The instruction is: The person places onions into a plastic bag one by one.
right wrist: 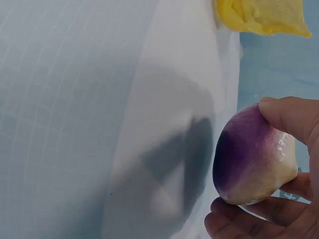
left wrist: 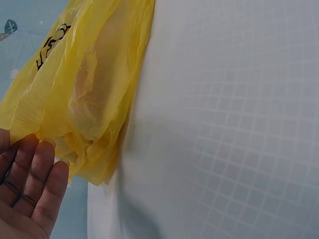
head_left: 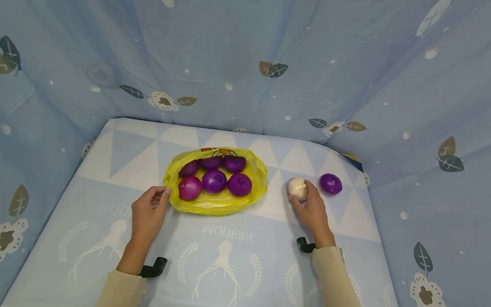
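Observation:
A yellow plastic bag (head_left: pixel 215 209) lies with its mouth spread on the table, several glossy purple onions (head_left: pixel 214 181) inside it. My left hand (head_left: pixel 148 213) pinches the bag's left rim between thumb and fingertips; the left wrist view shows the thin film (left wrist: pixel 50 109) drawn up to the fingers. Away to the right of the bag, my right hand (head_left: pixel 312 209) grips an onion (right wrist: pixel 254 159), purple fading to cream at one end, with the thumb on one side and fingers on the other. Another purple onion (head_left: pixel 330 184) lies just beyond the right fingers.
A pale blue and white patterned cloth (head_left: pixel 226 238) covers the table. Blue curtains (head_left: pixel 230 55) with leaf prints hang along the back and both sides. At the back right edge sits a dark blue and yellow item (head_left: pixel 352 161), partly hidden.

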Demonstrator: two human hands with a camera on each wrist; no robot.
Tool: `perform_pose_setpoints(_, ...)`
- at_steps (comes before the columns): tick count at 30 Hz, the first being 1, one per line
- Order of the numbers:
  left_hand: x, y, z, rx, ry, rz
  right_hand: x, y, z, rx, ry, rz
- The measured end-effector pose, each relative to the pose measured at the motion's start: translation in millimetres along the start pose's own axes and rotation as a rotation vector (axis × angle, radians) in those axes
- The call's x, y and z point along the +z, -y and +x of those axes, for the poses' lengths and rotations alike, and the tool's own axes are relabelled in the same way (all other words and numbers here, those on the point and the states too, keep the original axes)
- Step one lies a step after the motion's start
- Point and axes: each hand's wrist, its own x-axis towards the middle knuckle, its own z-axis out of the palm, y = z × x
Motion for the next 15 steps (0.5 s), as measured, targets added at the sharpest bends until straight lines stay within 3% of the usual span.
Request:
perform_pose_setpoints(10, 1.0, 0.0, -0.4, -0.012, -0.003, -0.013, -5, 22, -6.0, -0.064, 0.004, -0.023)
perform_pose_setpoints(15, 0.6, -0.3, -0.2, -0.012, -0.004, -0.006, -9, 37, -5.6, -0.142, -0.025, -0.027)
